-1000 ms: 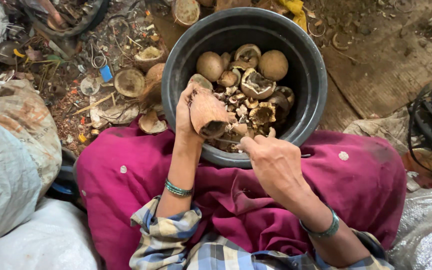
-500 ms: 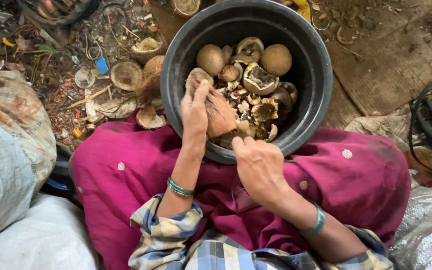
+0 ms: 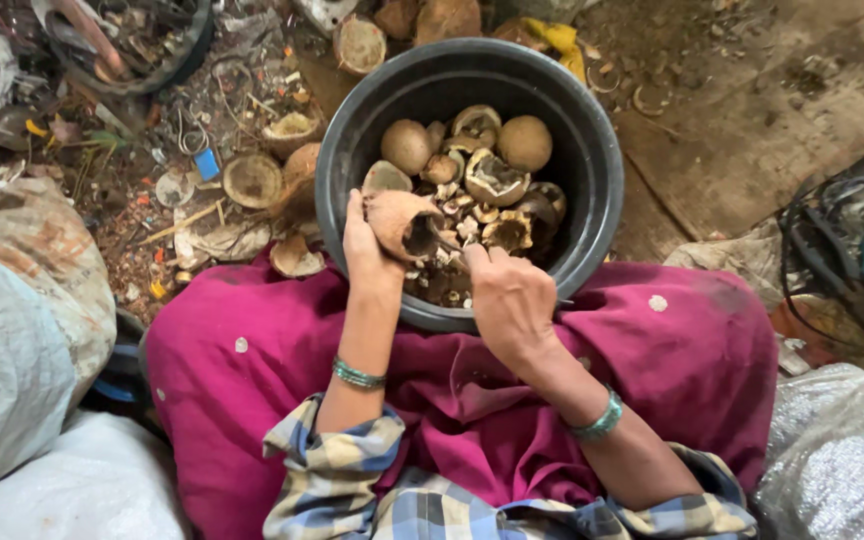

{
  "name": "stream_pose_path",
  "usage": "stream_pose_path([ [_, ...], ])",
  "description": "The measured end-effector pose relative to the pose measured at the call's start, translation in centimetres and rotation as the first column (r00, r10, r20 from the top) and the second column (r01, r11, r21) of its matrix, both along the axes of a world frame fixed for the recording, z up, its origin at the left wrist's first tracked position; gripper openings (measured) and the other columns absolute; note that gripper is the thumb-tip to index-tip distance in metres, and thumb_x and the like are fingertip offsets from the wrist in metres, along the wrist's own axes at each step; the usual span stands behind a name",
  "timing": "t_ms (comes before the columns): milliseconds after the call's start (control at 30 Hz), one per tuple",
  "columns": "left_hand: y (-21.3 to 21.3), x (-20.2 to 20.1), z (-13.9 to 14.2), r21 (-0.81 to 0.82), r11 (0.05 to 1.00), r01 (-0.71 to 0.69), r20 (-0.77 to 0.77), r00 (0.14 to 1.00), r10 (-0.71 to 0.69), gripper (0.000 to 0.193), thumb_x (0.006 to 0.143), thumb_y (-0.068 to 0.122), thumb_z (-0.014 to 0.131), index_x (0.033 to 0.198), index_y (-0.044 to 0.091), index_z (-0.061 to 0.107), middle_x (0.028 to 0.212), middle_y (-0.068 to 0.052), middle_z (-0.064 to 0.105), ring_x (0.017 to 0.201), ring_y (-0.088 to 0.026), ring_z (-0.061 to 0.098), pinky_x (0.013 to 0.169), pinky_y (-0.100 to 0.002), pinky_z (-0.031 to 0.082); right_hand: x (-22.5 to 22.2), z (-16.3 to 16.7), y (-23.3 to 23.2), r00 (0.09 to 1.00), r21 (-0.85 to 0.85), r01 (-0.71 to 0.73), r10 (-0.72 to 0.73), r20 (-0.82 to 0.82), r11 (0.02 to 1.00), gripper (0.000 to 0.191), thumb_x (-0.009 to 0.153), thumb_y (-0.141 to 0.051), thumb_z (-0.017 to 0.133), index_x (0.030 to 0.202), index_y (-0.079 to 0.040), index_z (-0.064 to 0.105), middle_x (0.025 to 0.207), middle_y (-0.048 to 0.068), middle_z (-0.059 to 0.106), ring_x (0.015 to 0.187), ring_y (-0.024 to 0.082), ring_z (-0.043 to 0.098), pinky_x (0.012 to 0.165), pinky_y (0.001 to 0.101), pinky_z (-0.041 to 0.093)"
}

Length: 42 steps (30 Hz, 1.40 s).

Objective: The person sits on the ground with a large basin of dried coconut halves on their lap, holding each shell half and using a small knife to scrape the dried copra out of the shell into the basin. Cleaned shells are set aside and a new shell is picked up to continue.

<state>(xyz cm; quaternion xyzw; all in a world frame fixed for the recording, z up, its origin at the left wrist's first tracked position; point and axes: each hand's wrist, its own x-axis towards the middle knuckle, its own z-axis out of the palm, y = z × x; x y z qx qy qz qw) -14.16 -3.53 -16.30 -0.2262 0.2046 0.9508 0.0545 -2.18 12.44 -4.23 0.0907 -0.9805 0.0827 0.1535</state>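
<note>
Left hand: the left hand (image 3: pixel 367 250) is wrapped around a brown halved shell (image 3: pixel 399 220), fingers closed on its outer curve, open side turned toward the right hand.
Right hand: the right hand (image 3: pixel 508 300) is closed on a thin tool (image 3: pixel 442 240) whose tip reaches into the shell; the tool's kind is too small to tell.
Where it is: the shell is held just above the near rim of the black tub (image 3: pixel 592 200), over the heap of shell pieces (image 3: pixel 472 200) inside.
Handling: it looks stiff, dry, rough and light, likely brittle at the broken edge; the rounded back seems the safest hold.
Packages: pale woven sacks (image 3: pixel 22 330) bulge at the left; a crinkled silvery bag (image 3: pixel 832 450) lies at the right.
Small items: a little blue rectangular piece (image 3: pixel 208 163) lies among floor litter.
</note>
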Motion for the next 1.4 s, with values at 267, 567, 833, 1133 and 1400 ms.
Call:
stream_pose_path([
  [267, -1.0, 0.9, 1.7, 0.19, 0.952, 0.24, -0.165, 0.964, -0.211, 0.062, 0.101, 0.059, 0.045, 0.116, 0.001, 0.062, 0.102, -0.02, 0.07, 0.094, -0.038, 0.07, 0.084, -0.053, 0.062, 0.3, 3.1, 2.6, 0.97, -0.279, -0.06, 0.121, 0.21, 0.959, 0.014, 0.093, -0.022, 0.064, 0.1, -0.016, 0.075, 0.079, 0.011, 0.073, 0.073, 0.032, 0.071, 0.059, 0.0463, 0.052],
  [567, -0.4, 1.7, 4.8, 0.063, 0.943, 0.327, -0.15, 0.937, -0.315, 0.051, 0.099, 0.056, 0.059, 0.107, 0.005, 0.064, 0.088, -0.015, 0.07, 0.075, -0.035, 0.072, 0.069, -0.056, 0.063, 1.3, 3.9, 2.3, 0.946, -0.149, -0.259, 0.282, 0.16, 0.954, 0.008, 0.084, -0.007, 0.059, 0.09, -0.01, 0.064, 0.081, 0.01, 0.065, 0.075, 0.03, 0.068, 0.063, 0.0434, 0.053],
  [833, -0.7, 0.8, 3.6, 0.134, 0.862, 0.488, -0.033, 0.872, -0.489, 0.039, 0.096, 0.039, 0.062, 0.098, 0.002, 0.069, 0.086, -0.018, 0.071, 0.075, -0.039, 0.073, 0.071, -0.054, 0.063, 1.1, 3.6, 1.2, 0.934, -0.022, -0.351, 0.352, 0.056, 0.936, 0.014, 0.084, -0.008, 0.06, 0.096, -0.002, 0.064, 0.074, 0.008, 0.059, 0.066, 0.024, 0.062, 0.057, 0.0385, 0.048],
  [1133, -1.3, 0.4, 2.2, 0.166, 0.858, 0.485, -0.198, 0.869, -0.453, 0.038, 0.1, 0.035, 0.06, 0.099, -0.002, 0.068, 0.09, -0.02, 0.072, 0.08, -0.04, 0.073, 0.071, -0.054, 0.063, 0.3, 3.5, 0.4, 0.94, -0.118, -0.327, 0.336, 0.066, 0.938, 0.006, 0.083, -0.007, 0.059, 0.088, -0.009, 0.061, 0.077, 0.007, 0.06, 0.071, 0.026, 0.063, 0.061, 0.0397, 0.049],
  [1400, -0.8, 1.3, 2.5, 0.192, 0.832, 0.52, -0.163, 0.853, -0.496, 0.031, 0.098, 0.035, 0.063, 0.101, 0.004, 0.068, 0.089, -0.018, 0.073, 0.077, -0.038, 0.073, 0.07, -0.051, 0.063, 0.0, 4.7, 2.3, 0.881, -0.06, -0.463, 0.467, 0.074, 0.884, 0.01, 0.079, -0.01, 0.06, 0.088, -0.008, 0.06, 0.074, 0.006, 0.056, 0.068, 0.025, 0.062, 0.06, 0.0396, 0.049],
])
